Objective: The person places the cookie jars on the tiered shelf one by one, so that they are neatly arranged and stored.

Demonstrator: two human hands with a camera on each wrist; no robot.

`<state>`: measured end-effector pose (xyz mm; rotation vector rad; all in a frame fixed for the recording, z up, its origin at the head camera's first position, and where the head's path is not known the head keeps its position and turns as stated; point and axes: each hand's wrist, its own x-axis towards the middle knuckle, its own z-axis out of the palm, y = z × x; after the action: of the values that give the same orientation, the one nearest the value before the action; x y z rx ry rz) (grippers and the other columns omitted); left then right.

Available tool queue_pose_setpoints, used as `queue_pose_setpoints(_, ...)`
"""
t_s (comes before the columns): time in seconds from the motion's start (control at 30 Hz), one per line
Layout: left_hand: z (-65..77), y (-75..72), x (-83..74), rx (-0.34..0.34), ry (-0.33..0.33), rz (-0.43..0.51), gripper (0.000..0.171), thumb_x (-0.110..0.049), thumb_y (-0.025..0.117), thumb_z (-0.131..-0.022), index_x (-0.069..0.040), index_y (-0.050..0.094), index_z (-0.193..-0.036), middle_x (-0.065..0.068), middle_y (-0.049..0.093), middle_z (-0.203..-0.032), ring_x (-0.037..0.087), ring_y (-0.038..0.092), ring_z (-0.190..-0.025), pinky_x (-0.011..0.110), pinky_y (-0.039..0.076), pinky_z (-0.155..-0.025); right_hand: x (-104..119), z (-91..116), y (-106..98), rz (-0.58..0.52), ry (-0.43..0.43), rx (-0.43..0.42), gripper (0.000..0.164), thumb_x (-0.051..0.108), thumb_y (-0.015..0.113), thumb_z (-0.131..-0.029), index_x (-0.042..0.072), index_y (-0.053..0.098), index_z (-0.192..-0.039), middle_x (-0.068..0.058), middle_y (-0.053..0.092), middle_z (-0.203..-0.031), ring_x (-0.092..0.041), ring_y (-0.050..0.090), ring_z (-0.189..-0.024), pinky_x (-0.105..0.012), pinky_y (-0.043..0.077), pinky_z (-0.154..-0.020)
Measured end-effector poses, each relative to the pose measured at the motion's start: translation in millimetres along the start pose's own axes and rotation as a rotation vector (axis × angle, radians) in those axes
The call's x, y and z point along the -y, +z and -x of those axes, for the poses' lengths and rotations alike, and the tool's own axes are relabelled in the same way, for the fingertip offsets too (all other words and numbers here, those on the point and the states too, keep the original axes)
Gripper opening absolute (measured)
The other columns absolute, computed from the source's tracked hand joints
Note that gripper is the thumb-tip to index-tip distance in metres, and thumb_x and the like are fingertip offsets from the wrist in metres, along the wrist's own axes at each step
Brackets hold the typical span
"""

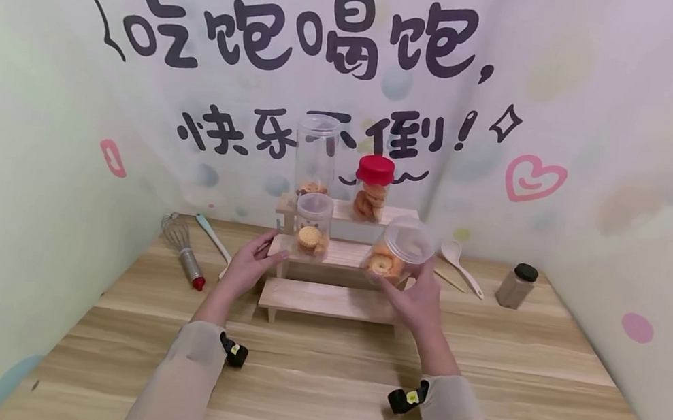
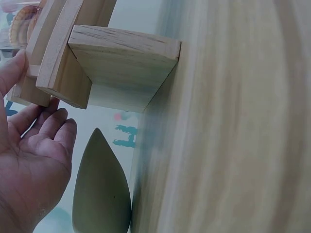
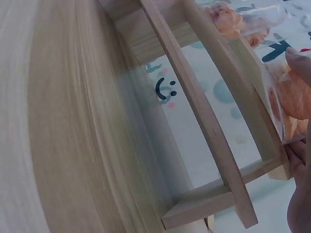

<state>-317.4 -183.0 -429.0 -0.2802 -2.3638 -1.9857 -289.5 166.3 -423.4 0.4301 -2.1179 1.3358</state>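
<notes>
A three-tier wooden display stand (image 1: 332,299) stands on the table. My left hand (image 1: 249,266) grips the left end of its middle shelf, thumb in front and fingers behind. My right hand (image 1: 419,301) holds a clear plastic jar (image 1: 390,248) of ring-shaped cookies (image 3: 294,97) at the right end of that shelf, tilted slightly. At the left of the middle shelf sits a small lidded jar (image 1: 313,225) with round biscuits. On the top shelf are a tall clear jar (image 1: 316,153) with a few cookies at the bottom and a red-lidded jar (image 1: 373,190) of cookies.
To the left lie a whisk (image 1: 186,256) and a utensil with a light blue handle (image 1: 211,234). At right are a white spoon (image 1: 460,264), a thin wooden stick (image 1: 449,281) and a black-capped jar (image 1: 516,287). A printed cloth (image 1: 599,114) hangs behind the table.
</notes>
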Motion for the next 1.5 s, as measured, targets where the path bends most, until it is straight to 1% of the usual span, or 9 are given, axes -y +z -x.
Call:
queue_pose_setpoints(0.13,2.1,1.0,0.6,-0.004,-0.023,-0.008,0.079,-0.035,0.073,-0.094,-0.013,0.034,-0.158,0.015,0.027,-0.163,0.030,0.032,-0.147,0.042,0.034,-0.116,0.6,4.3,1.5,0.141,-0.029,0.036,0.080,0.038,0.091,-0.074,0.012,0.042,-0.131,-0.007,0.065,-0.101,-0.024,0.062,-0.091,-0.044,0.049,-0.074)
queue_pose_setpoints(0.3,0.4,1.6,1.1,-0.003,-0.019,-0.005,0.079,-0.038,0.073,-0.094,-0.015,0.034,-0.158,0.014,0.026,-0.163,0.029,0.030,-0.148,0.043,0.033,-0.117,-0.6,1.9,2.8,0.202,-0.075,0.066,0.084,0.042,0.089,-0.076,0.014,0.040,-0.139,-0.006,0.062,-0.101,-0.021,0.058,-0.090,-0.038,0.047,-0.071)
queue_pose_setpoints(0.43,-1.2,1.8,-0.2,-0.003,-0.013,-0.007,0.079,-0.038,0.073,-0.094,-0.014,0.033,-0.158,0.015,0.026,-0.163,0.032,0.029,-0.148,0.044,0.032,-0.117,-2.2,0.4,4.5,0.209,-0.080,0.062,0.085,0.043,0.089,-0.076,0.017,0.040,-0.140,-0.004,0.061,-0.102,-0.019,0.057,-0.091,-0.039,0.047,-0.074)
queue_pose_setpoints(0.67,-1.6,3.6,-2.4,-0.010,-0.010,-0.023,0.079,-0.039,0.074,-0.093,-0.015,0.036,-0.157,0.014,0.028,-0.163,0.029,0.033,-0.147,0.042,0.035,-0.116,0.4,0.9,10.0,0.188,-0.092,0.084,0.072,0.043,0.087,-0.078,0.012,0.046,-0.128,-0.005,0.060,-0.105,-0.020,0.055,-0.097,-0.042,0.047,-0.084)
queue_pose_setpoints(1.07,-2.2,3.8,-3.1,-0.012,-0.017,-0.022,0.079,-0.041,0.075,-0.092,-0.017,0.037,-0.157,0.015,0.028,-0.163,0.028,0.033,-0.147,0.043,0.036,-0.115,2.2,-5.4,14.4,0.171,-0.120,0.106,0.069,0.040,0.084,-0.083,0.011,0.048,-0.134,-0.008,0.069,-0.110,-0.022,0.062,-0.102,-0.046,0.050,-0.089)
queue_pose_setpoints(1.17,-2.1,3.0,-2.3,-0.018,-0.021,-0.018,0.079,-0.041,0.075,-0.091,-0.017,0.037,-0.157,0.015,0.028,-0.162,0.028,0.033,-0.147,0.042,0.036,-0.115,2.3,-5.7,16.4,0.174,-0.127,0.110,0.082,0.037,0.083,-0.084,0.011,0.040,-0.149,-0.011,0.070,-0.110,-0.024,0.064,-0.101,-0.047,0.051,-0.089)
queue_pose_setpoints(1.27,-2.5,2.5,-1.6,-0.021,-0.025,-0.012,0.079,-0.040,0.075,-0.092,-0.017,0.038,-0.157,0.014,0.029,-0.162,0.027,0.034,-0.147,0.042,0.036,-0.115,2.8,-5.2,18.2,0.208,-0.111,0.114,0.098,0.037,0.081,-0.086,0.014,0.022,-0.161,-0.012,0.070,-0.111,-0.027,0.063,-0.100,-0.050,0.047,-0.095)
queue_pose_setpoints(1.37,-3.0,2.3,-0.8,-0.021,-0.030,-0.012,0.079,-0.040,0.075,-0.092,-0.016,0.037,-0.157,0.014,0.029,-0.162,0.026,0.034,-0.147,0.042,0.036,-0.116,4.5,-5.0,19.5,0.237,-0.095,0.118,0.108,0.036,0.080,-0.087,0.012,0.007,-0.163,-0.013,0.070,-0.110,-0.030,0.061,-0.098,-0.054,0.041,-0.100)
queue_pose_setpoints(1.5,-3.3,2.1,-0.8,-0.022,-0.035,-0.017,0.080,-0.041,0.075,-0.091,-0.017,0.037,-0.157,0.014,0.029,-0.162,0.027,0.034,-0.147,0.042,0.035,-0.116,7.2,-5.9,20.2,0.250,-0.089,0.122,0.112,0.034,0.080,-0.087,0.006,0.003,-0.162,-0.014,0.069,-0.105,-0.034,0.061,-0.098,-0.054,0.039,-0.102)
